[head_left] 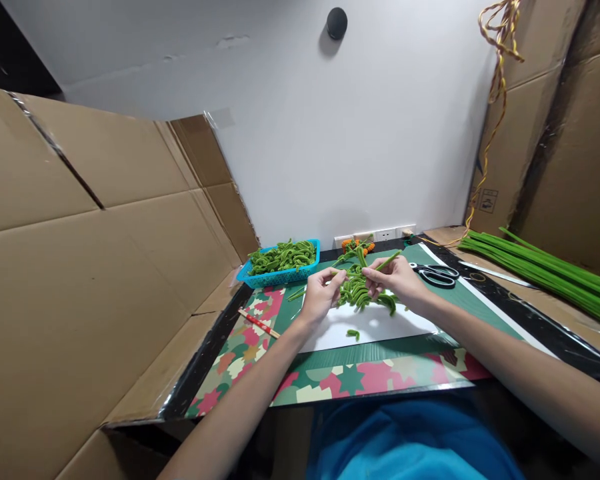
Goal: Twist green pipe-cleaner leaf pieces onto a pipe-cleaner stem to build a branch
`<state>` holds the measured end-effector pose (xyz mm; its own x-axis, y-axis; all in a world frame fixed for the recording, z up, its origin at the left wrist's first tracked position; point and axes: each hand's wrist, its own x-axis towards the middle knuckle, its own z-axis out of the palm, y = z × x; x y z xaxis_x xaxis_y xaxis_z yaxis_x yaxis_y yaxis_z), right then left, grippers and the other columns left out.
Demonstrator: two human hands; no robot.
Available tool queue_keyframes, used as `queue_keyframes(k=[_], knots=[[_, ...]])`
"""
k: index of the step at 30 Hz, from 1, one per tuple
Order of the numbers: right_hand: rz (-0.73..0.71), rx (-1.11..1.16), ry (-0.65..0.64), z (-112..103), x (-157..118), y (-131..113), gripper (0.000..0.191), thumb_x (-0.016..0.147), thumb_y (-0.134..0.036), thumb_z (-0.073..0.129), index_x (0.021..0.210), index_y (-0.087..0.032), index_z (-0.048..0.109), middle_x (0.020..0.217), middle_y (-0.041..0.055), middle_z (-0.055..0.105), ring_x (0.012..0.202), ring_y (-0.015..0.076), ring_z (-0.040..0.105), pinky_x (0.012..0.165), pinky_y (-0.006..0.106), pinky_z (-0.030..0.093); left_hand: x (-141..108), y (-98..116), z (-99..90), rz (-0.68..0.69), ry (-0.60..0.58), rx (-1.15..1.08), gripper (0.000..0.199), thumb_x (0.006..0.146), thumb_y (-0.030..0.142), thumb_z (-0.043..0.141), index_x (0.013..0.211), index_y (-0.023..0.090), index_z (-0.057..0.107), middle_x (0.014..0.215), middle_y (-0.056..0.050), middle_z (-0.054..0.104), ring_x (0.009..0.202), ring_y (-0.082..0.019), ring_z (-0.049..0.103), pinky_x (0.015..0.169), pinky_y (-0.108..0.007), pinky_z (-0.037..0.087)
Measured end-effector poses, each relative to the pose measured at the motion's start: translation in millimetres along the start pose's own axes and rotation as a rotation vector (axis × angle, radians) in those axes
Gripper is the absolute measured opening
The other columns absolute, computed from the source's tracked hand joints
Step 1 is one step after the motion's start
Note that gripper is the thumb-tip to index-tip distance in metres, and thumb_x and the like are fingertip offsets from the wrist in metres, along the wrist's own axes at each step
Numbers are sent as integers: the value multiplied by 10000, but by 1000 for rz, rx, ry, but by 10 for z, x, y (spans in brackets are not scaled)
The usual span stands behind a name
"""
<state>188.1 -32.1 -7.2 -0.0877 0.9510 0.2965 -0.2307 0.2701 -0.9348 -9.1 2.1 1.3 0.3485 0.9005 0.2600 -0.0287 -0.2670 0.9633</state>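
Blue cloth (395, 443) filled the bottom centre of the frame, between two bare forearms. Right of centre, the left hand (321, 295) pinched a green strand (349, 273) between thumb and fingers. Beside it, the right hand (394, 279) gripped a fuzzy green stem (391, 258) that slanted to the upper right; whether both hands held one joined piece could not be told. Under and behind the fingers, curled green pieces (360, 293) lay heaped on a white sheet (325, 339), one small green piece (353, 333) apart below them. Left of the hands stood a blue basket (280, 275) of green curls, with a red-banded stick (259, 324) lower down. Black-handled scissors (437, 275) rested right of the hands, and long green stems (545, 273) lay at the right edge.
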Motion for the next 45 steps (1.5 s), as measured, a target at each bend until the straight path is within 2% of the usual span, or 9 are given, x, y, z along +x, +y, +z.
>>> queue_keyframes(k=[6,10,17,21,23,29,33,38,45], knots=[[65,-100,-227,37,-40,42,486,723,-578,887,708,-132,695,596,47,700,475,166,669,471,269,571,-19,-14,-3,126,10,12,446,853,584,769,822,163,625,579,71,493,367,-42,403,363,-192,292],[58,-182,-281,24,-39,82,468,761,-572,858,692,-136,702,577,39,688,469,164,663,452,261,548,-36,-46,-3,146,-14,59,464,861,597,760,785,170,593,573,63,521,373,-50,447,370,-189,320],[26,-125,-213,68,-45,32,483,757,-588,856,697,-140,684,570,39,686,440,152,633,447,264,539,-49,-11,1,126,14,88,535,823,666,761,878,136,717,526,26,575,346,-89,484,321,-207,299],[25,-181,-253,85,-66,15,497,770,-610,836,682,-143,688,557,32,669,440,153,627,446,266,531,-72,-14,17,170,-51,119,506,834,626,773,826,121,748,830,-55,695,434,-80,570,327,-204,323],[24,-234,-274,89,-75,23,503,779,-612,828,660,-146,682,560,30,663,442,148,624,437,255,513,-86,-14,29,184,-87,156,501,857,610,757,770,116,740,883,-68,697,458,-68,569,342,-198,332],[-23,-295,-219,71,-45,64,470,803,-597,817,725,-147,707,527,12,641,414,130,578,386,227,443,-60,-41,25,100,-71,123,507,899,649,686,898,143,678,577,20,579,410,-94,545,349,-179,343],[-18,-118,-113,53,-18,33,458,712,-550,903,836,-153,710,597,23,701,489,171,662,482,282,563,-20,-64,3,51,-61,33,553,857,718,679,918,175,592,628,28,592,436,-155,637,324,-206,389],[-4,-21,-66,63,-32,-19,443,689,-530,919,837,-159,726,781,59,767,666,204,751,636,329,639,-58,-64,34,12,-162,64,511,883,697,663,922,203,537,680,22,630,451,-187,678,334,-230,426],[-78,-120,-51,75,-28,5,430,754,-556,862,836,-164,706,687,30,710,548,161,656,481,263,539,-108,-82,39,41,-176,125,475,903,654,675,921,186,595,609,30,596,405,-185,658,296,-214,312]])
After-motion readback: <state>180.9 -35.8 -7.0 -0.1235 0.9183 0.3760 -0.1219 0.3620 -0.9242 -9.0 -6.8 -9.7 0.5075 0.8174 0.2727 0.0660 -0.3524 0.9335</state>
